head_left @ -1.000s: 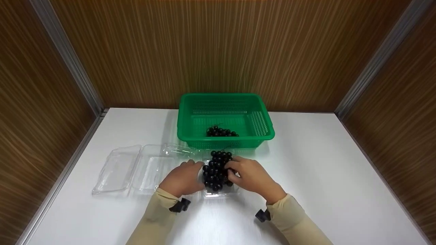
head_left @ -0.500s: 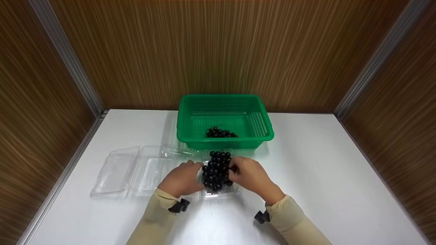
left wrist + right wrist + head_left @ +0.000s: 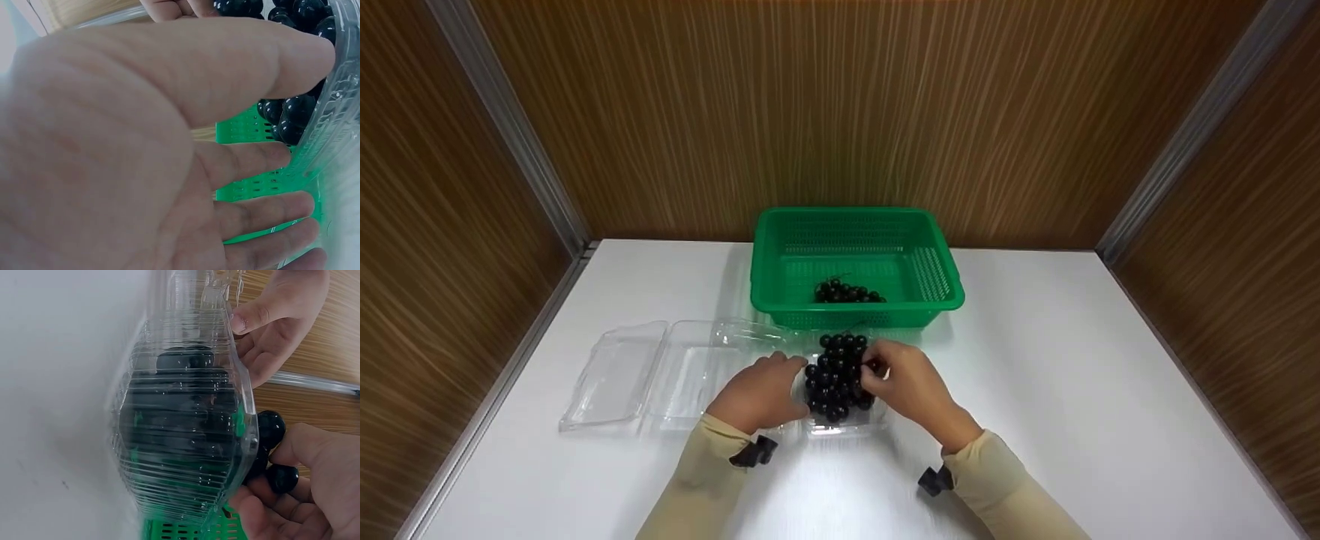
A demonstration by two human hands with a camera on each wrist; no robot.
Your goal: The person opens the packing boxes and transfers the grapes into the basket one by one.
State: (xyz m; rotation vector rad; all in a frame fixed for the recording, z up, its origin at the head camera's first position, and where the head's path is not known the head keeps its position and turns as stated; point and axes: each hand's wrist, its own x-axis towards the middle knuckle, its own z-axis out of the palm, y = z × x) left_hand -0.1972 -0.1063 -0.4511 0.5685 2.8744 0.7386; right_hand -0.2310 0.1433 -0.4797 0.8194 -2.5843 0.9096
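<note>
A bunch of dark grapes (image 3: 834, 382) fills a clear plastic container (image 3: 840, 429) in the middle of the table. My right hand (image 3: 911, 382) pinches a few grapes at the bunch's right side. In the right wrist view, those grapes (image 3: 271, 430) stick out over the container's rim, between thumb and fingers. At the container's left side is my left hand (image 3: 761, 394), its thumb and fairly straight fingers (image 3: 264, 208) spread along the wall, beside the grapes. The bunch's underside shows only blurred through the ribbed plastic (image 3: 180, 416).
Behind the container stands a green mesh basket (image 3: 930, 306) with another bunch of dark grapes (image 3: 847, 291) inside. Left of my left hand lies an open clear clamshell box (image 3: 615, 379). Wood-patterned walls (image 3: 840, 112) border the white table (image 3: 1050, 390) at the back and sides.
My right hand has shifted slightly up and its fingers have moved from lying over the grapes to pinching a few at the bunch's right edge. The left hand stays almost in place.
</note>
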